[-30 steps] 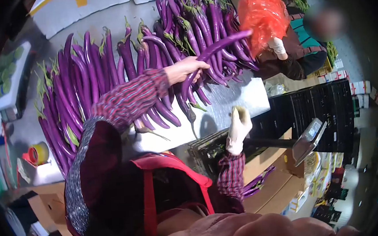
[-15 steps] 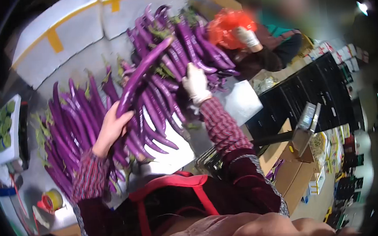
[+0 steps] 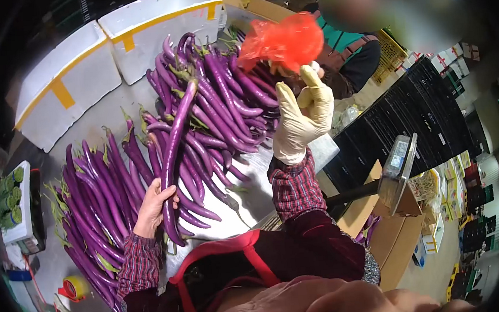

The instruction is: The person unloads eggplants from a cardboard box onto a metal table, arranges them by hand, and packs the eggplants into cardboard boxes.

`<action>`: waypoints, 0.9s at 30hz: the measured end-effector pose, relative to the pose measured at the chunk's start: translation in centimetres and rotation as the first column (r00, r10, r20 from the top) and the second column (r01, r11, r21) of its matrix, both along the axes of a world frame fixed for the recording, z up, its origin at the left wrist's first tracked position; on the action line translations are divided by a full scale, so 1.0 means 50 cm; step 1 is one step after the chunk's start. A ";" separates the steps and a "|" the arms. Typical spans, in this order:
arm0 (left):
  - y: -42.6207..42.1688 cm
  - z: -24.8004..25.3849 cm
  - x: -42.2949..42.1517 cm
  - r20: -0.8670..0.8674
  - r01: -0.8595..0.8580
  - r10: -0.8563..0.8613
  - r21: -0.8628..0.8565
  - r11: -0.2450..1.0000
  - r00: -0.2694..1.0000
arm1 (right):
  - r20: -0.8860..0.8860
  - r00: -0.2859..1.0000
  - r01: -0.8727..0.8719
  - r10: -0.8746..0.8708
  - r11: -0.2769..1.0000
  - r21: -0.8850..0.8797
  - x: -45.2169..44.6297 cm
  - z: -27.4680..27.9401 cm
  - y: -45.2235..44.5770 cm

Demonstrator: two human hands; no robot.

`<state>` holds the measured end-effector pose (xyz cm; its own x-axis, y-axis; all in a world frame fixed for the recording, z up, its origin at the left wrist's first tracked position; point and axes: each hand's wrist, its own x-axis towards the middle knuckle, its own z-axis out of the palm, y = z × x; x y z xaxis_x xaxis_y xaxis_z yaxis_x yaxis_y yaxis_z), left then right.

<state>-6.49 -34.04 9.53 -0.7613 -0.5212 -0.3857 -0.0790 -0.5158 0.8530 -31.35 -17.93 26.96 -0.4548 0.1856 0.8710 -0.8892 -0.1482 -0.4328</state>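
Observation:
My bare left hand [image 3: 155,207] is closed around the lower part of a long purple eggplant [image 3: 175,132]. The eggplant stands tilted over the others, its stem end pointing away from me. My right hand [image 3: 303,113], in a pale glove, is raised with thumb and fingers apart and nothing visible between them. Just beyond its fingertips is a crumpled red plastic bag [image 3: 287,40] at the co-worker's side; whether they touch I cannot tell. Loose eggplants lie in a left pile [image 3: 97,188] and a far pile [image 3: 230,93] on the table.
Two white foam boxes [image 3: 59,83] with yellow tape line the far edge. A co-worker [image 3: 353,60] stands at the far right, by black crates [image 3: 399,123]. A scale display [image 3: 400,167] on a pole is to my right. Yellow tape [image 3: 75,287] lies at left.
My right hand has lifted off the eggplant pile and moved up and right, turning with its fingers apart. My left hand has lowered the eggplant toward me. The red bag has shifted left.

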 end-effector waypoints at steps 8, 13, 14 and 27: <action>0.021 0.027 -0.036 0.071 0.077 -0.066 -0.169 0.983 0.995 | 0.144 0.988 -0.078 0.051 0.979 0.190 -0.018 -0.094 0.025; 0.044 0.065 -0.017 0.055 0.071 -0.061 -0.201 0.977 0.997 | 0.221 0.968 -0.238 0.121 0.726 0.645 -0.067 -0.322 -0.049; 0.046 0.072 -0.015 0.058 0.078 -0.067 -0.207 0.975 0.996 | 0.232 0.970 -0.226 0.077 0.643 0.731 -0.068 -0.369 -0.056; 0.034 0.087 -0.116 -0.335 -0.195 0.107 -0.241 0.951 0.936 | 0.198 0.952 -0.099 -0.234 0.378 0.920 -0.021 -0.419 -0.055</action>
<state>-12.28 -32.32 13.87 -0.7242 -0.6890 0.0291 0.2758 -0.2508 0.9279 -32.38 -20.66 5.99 -0.7039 -0.6037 0.3742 -0.7063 0.5394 -0.4584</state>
